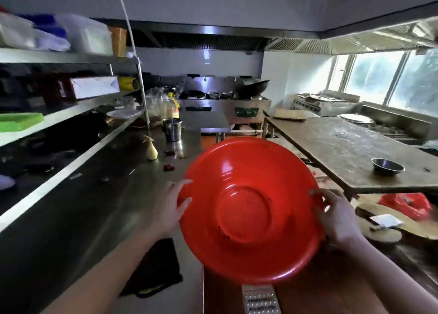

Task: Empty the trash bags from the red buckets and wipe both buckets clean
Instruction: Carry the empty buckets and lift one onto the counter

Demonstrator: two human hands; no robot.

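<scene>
Cluttered commercial kitchen: steel worktop (94, 207) down the left under loaded shelves (59, 60), stoves (225, 100) along the far wall, second worktop (343, 147) on the right beside the windows (391, 76).

Held the red bucket (246, 211) in mid-air between the two, tipped with the inside toward the camera and no bag in it. Clamped it from both sides: left hand (170, 204) pinching the left rim with the thumb over the edge, right hand (336, 216) curled over the right rim. Showed dark specks low on the inside wall, so probably not yet wiped.

Left the black cloth (156, 268) lying on the steel worktop just under the left forearm, and a red trash bag (407, 204) low on the right, below the edge of the second worktop. Saw no second bucket.

Risks, as judged:
- Could drop or swing the bucket on freeing one hand for the cloth, given a smooth wall gripped only at the rim.
- Could clip the metal cup (173, 130) or the scraps around it if set down carelessly to the left.
- Could miss the specks by wiping only the raised centre.
</scene>
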